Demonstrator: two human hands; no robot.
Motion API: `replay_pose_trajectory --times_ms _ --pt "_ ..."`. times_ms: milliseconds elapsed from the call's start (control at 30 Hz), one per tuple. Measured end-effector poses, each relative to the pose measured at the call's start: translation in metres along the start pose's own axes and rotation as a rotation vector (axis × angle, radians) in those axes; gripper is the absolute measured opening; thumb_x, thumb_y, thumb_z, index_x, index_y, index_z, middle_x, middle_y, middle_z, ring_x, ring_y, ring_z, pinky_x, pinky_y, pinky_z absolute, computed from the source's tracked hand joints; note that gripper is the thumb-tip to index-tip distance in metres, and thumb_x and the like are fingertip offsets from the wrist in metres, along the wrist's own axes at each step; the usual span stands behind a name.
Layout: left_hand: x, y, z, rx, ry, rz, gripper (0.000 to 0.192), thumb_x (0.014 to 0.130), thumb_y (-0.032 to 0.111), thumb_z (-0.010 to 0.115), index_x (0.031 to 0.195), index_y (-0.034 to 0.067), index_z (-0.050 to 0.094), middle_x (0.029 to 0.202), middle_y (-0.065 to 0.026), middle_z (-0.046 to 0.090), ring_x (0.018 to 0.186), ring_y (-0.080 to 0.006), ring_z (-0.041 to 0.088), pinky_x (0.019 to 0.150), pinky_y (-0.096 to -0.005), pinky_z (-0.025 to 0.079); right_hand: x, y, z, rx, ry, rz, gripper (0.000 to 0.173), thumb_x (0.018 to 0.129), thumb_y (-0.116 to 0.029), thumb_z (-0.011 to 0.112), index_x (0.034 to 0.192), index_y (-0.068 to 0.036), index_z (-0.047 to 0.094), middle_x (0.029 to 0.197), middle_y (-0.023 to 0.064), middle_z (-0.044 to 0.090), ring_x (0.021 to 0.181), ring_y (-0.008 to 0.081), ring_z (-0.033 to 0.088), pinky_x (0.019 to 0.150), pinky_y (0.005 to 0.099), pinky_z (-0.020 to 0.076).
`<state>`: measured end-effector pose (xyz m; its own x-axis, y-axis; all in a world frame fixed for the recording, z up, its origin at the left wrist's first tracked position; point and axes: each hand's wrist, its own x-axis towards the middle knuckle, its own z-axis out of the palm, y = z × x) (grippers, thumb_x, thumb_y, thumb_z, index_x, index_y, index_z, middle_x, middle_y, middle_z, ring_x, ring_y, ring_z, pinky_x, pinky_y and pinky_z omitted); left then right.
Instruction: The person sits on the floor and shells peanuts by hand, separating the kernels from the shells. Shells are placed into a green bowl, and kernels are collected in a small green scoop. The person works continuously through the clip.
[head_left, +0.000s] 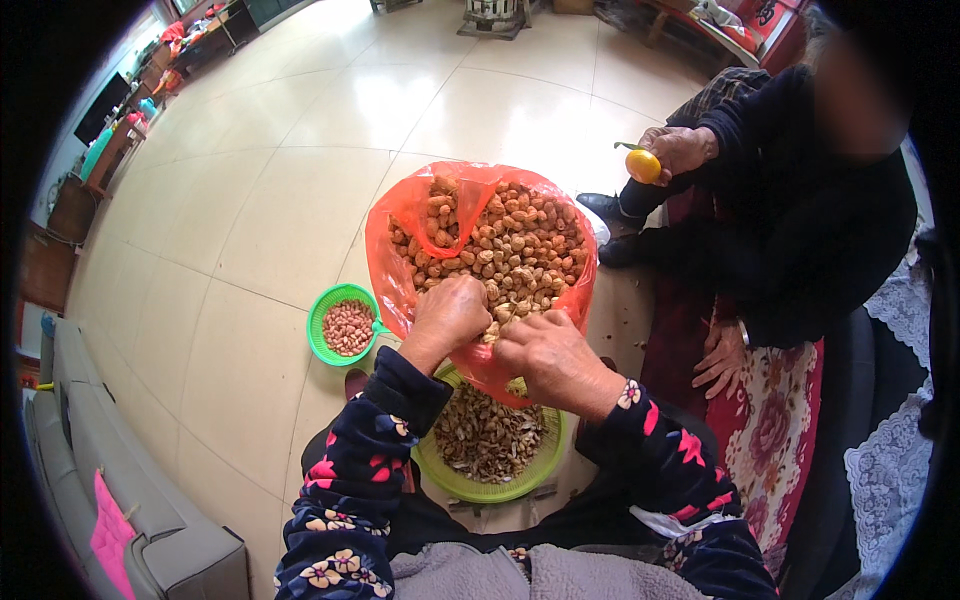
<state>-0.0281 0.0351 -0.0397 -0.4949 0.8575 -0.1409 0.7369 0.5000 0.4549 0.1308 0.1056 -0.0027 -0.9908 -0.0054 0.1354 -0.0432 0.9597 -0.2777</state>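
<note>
A large red plastic bag (390, 279), its mouth wide, holds many unshelled peanuts (517, 244). My left hand (453, 309) is curled over the bag's near left edge, its fingertips hidden. At the near right edge, my right hand (553, 356) has bent fingers against the bag and the nearest peanuts; what they grip is unclear. Partly beneath the bag is a yellow-green plastic basket (553, 457) with broken peanut shells (491, 435). A small green plastic basket (317, 345) with shelled pink peanut kernels (348, 327) stands on the floor to the left.
Close by on the right sits another person (787, 210), one hand holding a small orange citrus fruit (643, 166) with a leaf, the other resting on a floral cover (772, 427). A grey sofa (180, 555) stands at lower left. Tiled floor (247, 210) stretches ahead.
</note>
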Motion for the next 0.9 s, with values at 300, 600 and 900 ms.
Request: replay_pose_trajectory --times_ms 300,600,900 --pt "0.000 -0.001 -0.003 0.035 -0.080 0.017 0.015 0.064 0.019 0.062 0.068 0.005 0.062 0.071 -0.0161 0.062 0.072 -0.0312 0.061 0.063 -0.0404 0.047 -0.007 -0.002 0.002 -0.033 -0.018 -0.042 0.009 0.071 -0.014 0.056 0.079 -0.011 0.057 0.082 0.0034 0.051 0.083 0.0204 0.052 0.072 0.0356 0.0367" --pt "-0.006 -0.023 -0.020 -0.750 -0.230 -0.155 0.018 0.077 0.015 0.061 0.074 -0.001 0.053 0.066 -0.0076 0.058 0.057 -0.0184 0.058 0.052 -0.0336 0.047 -0.006 -0.002 0.000 -0.022 -0.048 -0.032 0.009 0.070 -0.013 0.056 0.078 -0.009 0.056 0.081 0.0044 0.051 0.082 0.0216 0.052 0.072 0.0358 0.0369" --pt "-0.012 -0.016 -0.018 -0.683 -0.218 0.082 0.011 0.070 0.004 0.059 0.077 -0.001 0.065 0.066 -0.0051 0.060 0.059 -0.0156 0.058 0.055 -0.0279 0.047 -0.004 -0.004 -0.001 -0.020 -0.110 0.012 0.018 0.064 -0.009 0.060 0.081 -0.010 0.056 0.090 0.0040 0.054 0.086 0.0215 0.053 0.074 0.0347 0.0372"
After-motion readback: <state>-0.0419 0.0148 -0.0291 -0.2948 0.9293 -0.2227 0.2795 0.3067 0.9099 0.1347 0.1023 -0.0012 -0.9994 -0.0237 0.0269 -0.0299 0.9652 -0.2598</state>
